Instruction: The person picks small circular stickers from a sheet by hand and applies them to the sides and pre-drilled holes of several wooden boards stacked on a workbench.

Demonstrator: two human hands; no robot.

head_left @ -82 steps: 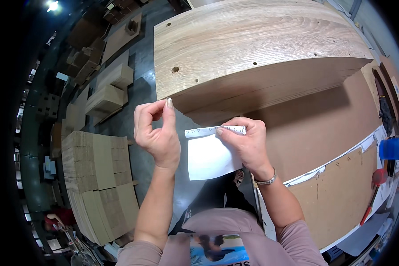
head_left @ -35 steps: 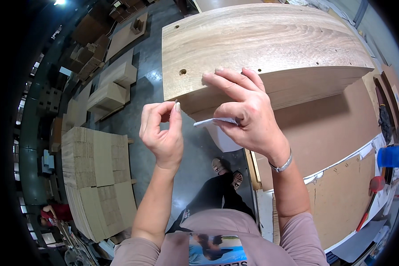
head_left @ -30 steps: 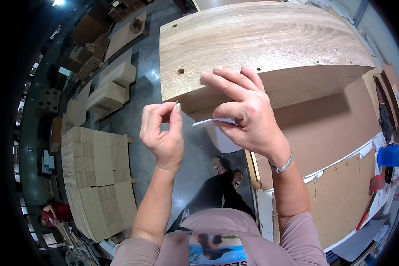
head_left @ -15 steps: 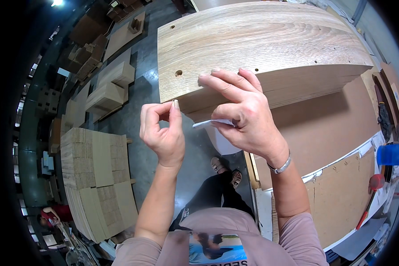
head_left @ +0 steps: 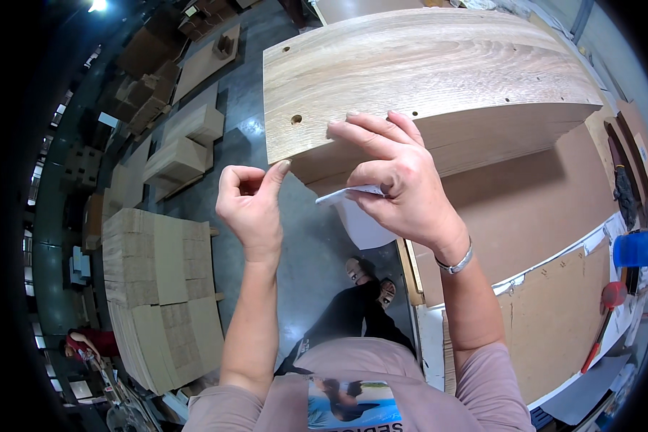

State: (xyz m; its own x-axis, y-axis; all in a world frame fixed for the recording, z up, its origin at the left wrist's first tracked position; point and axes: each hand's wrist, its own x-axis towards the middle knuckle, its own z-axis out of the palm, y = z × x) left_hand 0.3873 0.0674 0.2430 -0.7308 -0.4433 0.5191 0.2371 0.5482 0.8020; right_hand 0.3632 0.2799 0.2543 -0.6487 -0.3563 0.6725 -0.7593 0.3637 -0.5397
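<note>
A stack of wood-grain boards (head_left: 425, 65) with drilled holes lies in front of me. My left hand (head_left: 252, 205) is closed at the stack's near left corner, thumb tip against the index finger and close to the top board's edge. Whatever may be between those fingertips is too small or hidden to make out. Between the thumb and bent index finger of my right hand (head_left: 403, 180) is a white sheet of paper (head_left: 363, 225), which hangs down below the hand. The other right fingers reach over the near edge onto the top board.
Brown board (head_left: 525, 209) covers the bench under the stack. A blue container (head_left: 636, 249) and a red-handled tool (head_left: 602, 324) are at the right. Stacked panels (head_left: 162, 295) stand on the floor at left, with a person in red (head_left: 93, 344) beyond them.
My left hand has shifted slightly left, its thumb now bent over at the board corner. My right hand keeps the paper in nearly the same place, with more of the sheet showing.
</note>
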